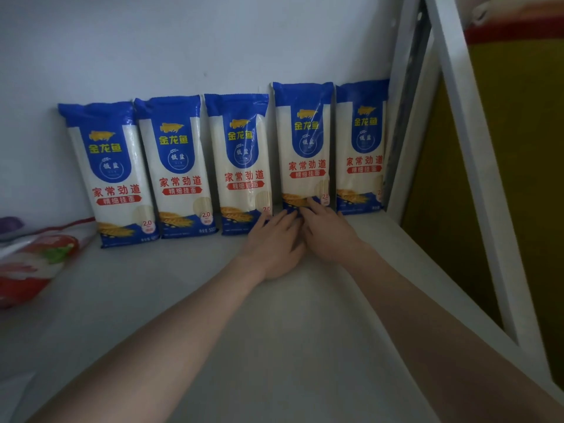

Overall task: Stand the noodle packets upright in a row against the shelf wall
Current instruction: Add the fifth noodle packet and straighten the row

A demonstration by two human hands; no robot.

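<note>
- Leaning on the pale shelf wall [183, 50], which fills the view from nine o'clock round to one o'clock, five noodle packets stand in a row on the white shelf board [290, 315].
- Framing the shelf at two to four o'clock is a white metal upright [467, 148]; a red and white bag [33, 264] lies flat at nine o'clock, well apart from the hands.
- Packets, left to right: first packet [113, 178], second packet [180, 169], third packet [241, 166], fourth packet [305, 141], fifth packet [361, 145]. All look upright or nearly so; the fourth sits a little higher and farther back than the third.
- Left hand [274, 242], just below centre, rests palm-down with fingers spread, the tips touching the foot of the fourth packet and the third's lower corner.
- Right hand [329, 236] lies beside it, fingers loosely apart and pressed against the fourth packet's bottom edge; neither hand is clamped on anything.
- Judgement: the step is seating the fourth packet's base. Doing it well means nudging the foot gently until it lines up with its neighbours, keeping the top against the wall, then easing both hands off slowly so nothing slides forward.
</note>
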